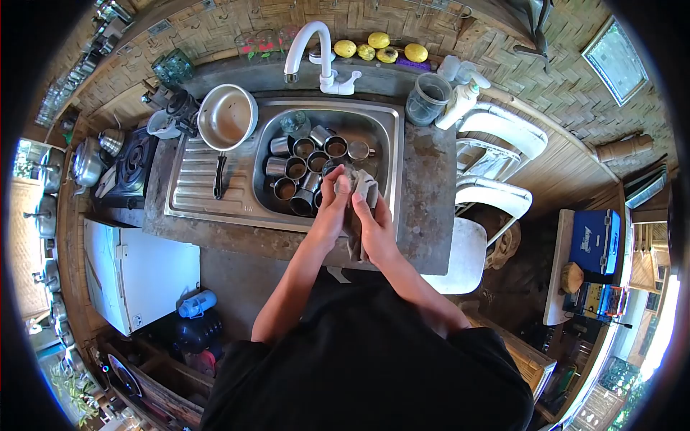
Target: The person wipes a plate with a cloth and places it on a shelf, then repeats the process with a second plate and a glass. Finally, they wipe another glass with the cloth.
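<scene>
Both of my hands are over the near right part of a steel sink [392, 154]. Between them is a grey-brown cloth [365, 184], bunched at the top and hanging down over the sink's front edge. My left hand [332, 208] is closed on the cloth's left side. A dark rounded edge shows by its fingertips, too small to name. My right hand [375, 226] grips the cloth from the right. Just left of the hands, several metal mugs [295, 169] stand or lie in the basin, some with brown inside. A clear glass [295, 123] lies behind them.
A saucepan [228, 117] with a black handle rests on the drainboard [198, 169]. A white faucet [323, 54] arches behind the basin. Yellow fruits [379, 41] line the ledge. Right of the sink are a plastic container [429, 99], a pump bottle [458, 104] and white chairs [496, 190].
</scene>
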Motion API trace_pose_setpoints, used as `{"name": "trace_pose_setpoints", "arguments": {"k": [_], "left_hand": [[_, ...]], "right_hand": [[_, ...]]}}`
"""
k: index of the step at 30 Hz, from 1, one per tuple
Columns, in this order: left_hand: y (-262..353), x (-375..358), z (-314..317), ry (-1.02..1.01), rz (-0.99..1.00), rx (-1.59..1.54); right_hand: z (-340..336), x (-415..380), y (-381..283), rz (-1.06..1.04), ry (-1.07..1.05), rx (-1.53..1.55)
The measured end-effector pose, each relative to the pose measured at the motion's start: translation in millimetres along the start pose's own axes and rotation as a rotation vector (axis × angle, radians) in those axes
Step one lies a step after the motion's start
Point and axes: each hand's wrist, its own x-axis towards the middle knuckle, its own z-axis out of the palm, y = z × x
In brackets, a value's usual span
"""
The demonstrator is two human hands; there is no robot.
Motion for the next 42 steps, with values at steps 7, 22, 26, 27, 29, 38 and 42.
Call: {"name": "trace_pose_setpoints", "arguments": {"k": [7, 22, 26, 27, 29, 38, 42], "left_hand": [[23, -7, -32, 0.1, 0.083, 0.299], [31, -25, -56, 0.131, 0.138, -0.056], [32, -30, -47, 0.125, 0.08, 0.044], [28, -29, -46, 0.102, 0.09, 0.04], [16, -26, -46, 0.058, 0.113, 0.029], [19, -44, -33, 0.12, 0.184, 0.285], [27, -50, -22, 0.119, 0.294, 0.415]], "right_hand": [[-38, 19, -22, 0.245, 0.149, 0.29], [-52, 27, -10, 0.091, 0.491, 0.248], [-33, 26, -37, -0.036, 0.179, 0.214], [-20, 25, -40, -0.108, 0.111, 0.091], [-5, 22, -30, -0.287, -0.059, -0.365], [-5, 34, -32, -0.775, -0.332, -1.203], [1, 37, -29, -0.811, -0.354, -1.086]]}}
